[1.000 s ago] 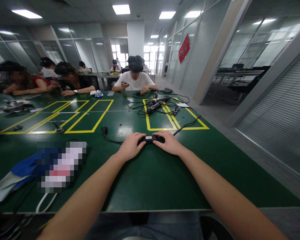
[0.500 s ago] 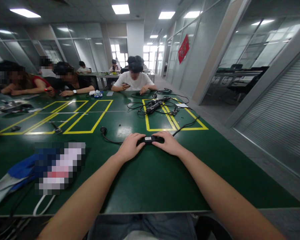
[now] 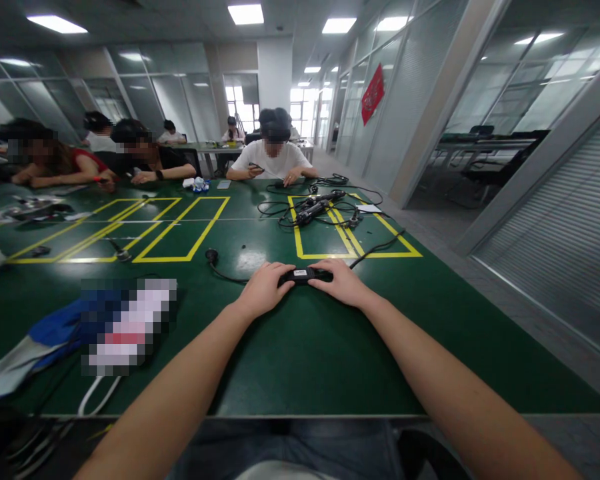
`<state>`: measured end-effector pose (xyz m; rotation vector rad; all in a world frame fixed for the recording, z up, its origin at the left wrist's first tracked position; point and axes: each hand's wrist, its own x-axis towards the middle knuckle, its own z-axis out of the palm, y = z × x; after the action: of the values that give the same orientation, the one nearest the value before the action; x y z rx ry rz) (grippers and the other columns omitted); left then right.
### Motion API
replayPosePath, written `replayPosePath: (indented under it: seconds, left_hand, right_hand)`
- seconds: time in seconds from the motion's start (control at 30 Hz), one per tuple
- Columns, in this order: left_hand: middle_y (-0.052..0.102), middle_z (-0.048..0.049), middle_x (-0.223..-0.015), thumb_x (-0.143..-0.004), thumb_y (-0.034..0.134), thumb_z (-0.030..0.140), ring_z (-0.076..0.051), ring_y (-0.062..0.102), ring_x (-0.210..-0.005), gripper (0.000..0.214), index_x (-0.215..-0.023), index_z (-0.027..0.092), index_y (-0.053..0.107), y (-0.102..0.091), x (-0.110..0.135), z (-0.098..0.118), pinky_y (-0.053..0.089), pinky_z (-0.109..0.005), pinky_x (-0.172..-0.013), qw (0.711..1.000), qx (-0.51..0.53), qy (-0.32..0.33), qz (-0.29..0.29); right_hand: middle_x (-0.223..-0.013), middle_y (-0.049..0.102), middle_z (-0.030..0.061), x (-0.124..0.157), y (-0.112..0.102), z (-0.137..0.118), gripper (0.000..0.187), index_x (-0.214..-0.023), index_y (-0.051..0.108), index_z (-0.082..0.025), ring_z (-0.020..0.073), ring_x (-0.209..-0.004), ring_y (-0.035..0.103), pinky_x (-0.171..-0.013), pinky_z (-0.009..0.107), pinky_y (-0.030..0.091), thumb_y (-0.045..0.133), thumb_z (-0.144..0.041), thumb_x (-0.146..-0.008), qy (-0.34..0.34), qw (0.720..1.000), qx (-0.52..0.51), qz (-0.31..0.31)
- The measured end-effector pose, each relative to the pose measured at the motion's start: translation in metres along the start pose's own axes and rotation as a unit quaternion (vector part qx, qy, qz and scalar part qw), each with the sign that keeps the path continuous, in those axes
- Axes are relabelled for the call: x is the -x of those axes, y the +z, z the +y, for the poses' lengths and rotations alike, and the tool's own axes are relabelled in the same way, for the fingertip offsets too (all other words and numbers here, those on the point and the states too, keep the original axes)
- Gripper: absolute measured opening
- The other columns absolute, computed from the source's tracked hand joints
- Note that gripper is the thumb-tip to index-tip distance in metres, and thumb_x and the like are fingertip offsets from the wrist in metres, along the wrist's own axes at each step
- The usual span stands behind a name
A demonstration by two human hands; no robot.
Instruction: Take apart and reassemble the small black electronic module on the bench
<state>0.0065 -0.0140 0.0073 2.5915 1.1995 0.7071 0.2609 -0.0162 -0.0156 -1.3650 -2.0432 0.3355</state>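
Note:
Both ends of a black power adapter (image 3: 301, 273) with a pale label on top are gripped between my hands, low over the green table. My left hand (image 3: 267, 288) has its thumb and fingers closed around the left end. The right end sits in the grasp of my right hand (image 3: 341, 283). From the left side a black cord runs out to a plug (image 3: 211, 256) on the table. Another cord (image 3: 377, 247) leads from the right side toward the back right. My hands cover the adapter's two ends.
Tangled black cables and adapters (image 3: 320, 208) lie inside yellow tape outlines (image 3: 325, 256) ahead. At left are a blue and white cloth-like item (image 3: 55, 331) and a blurred-out pale item with a white loop (image 3: 99, 397). A co-worker (image 3: 273, 157) sits across the green table (image 3: 310, 373).
The view has shifted slightly, so the scene sits a little right and higher. Both hands keep their hold on the adapter, with little visible change.

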Motion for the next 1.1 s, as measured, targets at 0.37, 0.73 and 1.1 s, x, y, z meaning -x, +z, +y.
replayPosePath:
  seconds: [0.37, 0.73, 1.1]
  left_hand:
    - [0.077, -0.0104, -0.129, -0.101, 0.066, 0.032, -0.030, 0.067, -0.114, 0.037, -0.137, 0.023, 0.072, -0.004, 0.001, 0.005, 0.054, -0.047, -0.106, 0.999, -0.039, 0.013, -0.011]
    - [0.077, -0.0105, -0.131, -0.103, 0.063, 0.032, -0.029, 0.068, -0.115, 0.039, -0.140, 0.021, 0.070, -0.007, 0.000, 0.012, 0.053, -0.043, -0.104, 0.997, -0.073, -0.005, -0.030]
    - [0.073, -0.0099, -0.138, -0.108, 0.055, 0.037, -0.029, 0.065, -0.122, 0.038, -0.144, 0.025, 0.062, -0.013, 0.003, 0.027, 0.043, -0.047, -0.109, 0.979, -0.196, -0.004, -0.057]
  right_hand:
    - [-0.123, 0.077, 0.0088, 0.000, -0.001, 0.005, 0.035, -0.121, 0.081, -0.029, 0.0305, -0.119, 0.068, -0.109, 0.051, 0.052, 0.083, -0.040, -0.088, -0.007, 1.000, -0.007, -0.012]
    - [-0.121, 0.078, 0.0098, -0.001, -0.002, 0.002, 0.035, -0.120, 0.081, -0.027, 0.0314, -0.117, 0.069, -0.108, 0.050, 0.053, 0.083, -0.041, -0.088, -0.018, 1.000, 0.004, -0.008]
    - [-0.116, 0.076, 0.0106, 0.003, -0.002, -0.005, 0.035, -0.124, 0.080, -0.026, 0.0305, -0.115, 0.066, -0.106, 0.051, 0.052, 0.079, -0.040, -0.091, -0.024, 0.999, 0.047, -0.007]
